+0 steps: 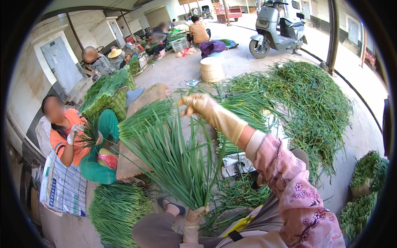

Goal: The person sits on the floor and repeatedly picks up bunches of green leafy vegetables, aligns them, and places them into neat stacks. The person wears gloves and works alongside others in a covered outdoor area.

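Note:
My left hand (193, 221), in a pale glove, grips a bunch of garlic chives (175, 161) by its lower end. The long flat green leaves fan upward and outward from that fist. Above the bunch, my right hand (198, 104) reaches out in a cream rubber glove, below a pink flowered sleeve. Its fingers are bent together close to the tip of a tall leaf; whether they pinch it is too small to tell. Just left of the bunch, a row of neatly laid chives (147, 118) rests on a brown burlap sheet (134, 159).
Loose chives (306, 107) form a broad heap at right. Sorted bundles lie in a pile (118, 215) at lower left and stand in bunches (364, 173) at lower right. A co-worker in orange (66, 132) handles chives. Beyond are a round tub (211, 69) and a scooter (277, 27).

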`<control>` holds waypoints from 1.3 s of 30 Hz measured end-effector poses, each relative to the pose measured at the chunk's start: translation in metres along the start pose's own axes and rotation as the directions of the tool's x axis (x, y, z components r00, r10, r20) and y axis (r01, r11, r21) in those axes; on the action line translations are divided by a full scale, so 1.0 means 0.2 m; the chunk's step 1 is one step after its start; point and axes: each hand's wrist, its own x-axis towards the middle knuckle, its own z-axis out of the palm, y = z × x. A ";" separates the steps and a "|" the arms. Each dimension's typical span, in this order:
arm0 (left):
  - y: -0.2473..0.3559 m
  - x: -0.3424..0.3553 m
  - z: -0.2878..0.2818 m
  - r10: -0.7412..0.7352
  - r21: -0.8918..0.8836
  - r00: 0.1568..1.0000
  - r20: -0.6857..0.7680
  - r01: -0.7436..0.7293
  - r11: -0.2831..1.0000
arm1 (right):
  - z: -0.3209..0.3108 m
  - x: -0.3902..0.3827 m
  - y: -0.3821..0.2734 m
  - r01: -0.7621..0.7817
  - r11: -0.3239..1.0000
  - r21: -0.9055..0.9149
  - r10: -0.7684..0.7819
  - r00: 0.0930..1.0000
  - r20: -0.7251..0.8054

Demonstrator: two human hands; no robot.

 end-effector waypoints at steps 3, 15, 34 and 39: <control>0.00 -0.02 -0.01 0.035 0.032 0.999 -0.015 -0.034 0.999 | -0.11 0.00 -0.23 0.092 0.742 -0.664 -0.120 0.993 0.003; 0.03 0.01 -0.04 0.014 0.083 1.000 0.010 -0.015 0.996 | -0.12 -0.21 -0.19 0.610 0.158 -0.776 0.189 0.753 0.631; -0.01 0.07 -0.03 0.069 0.155 0.987 -0.143 -0.047 0.987 | 0.20 -0.46 0.13 0.030 0.801 -0.598 0.126 0.968 0.218; 0.01 0.05 0.01 0.105 0.199 0.978 -0.183 -0.068 0.978 | 0.33 -0.33 0.52 0.049 0.700 -0.713 0.060 0.990 0.126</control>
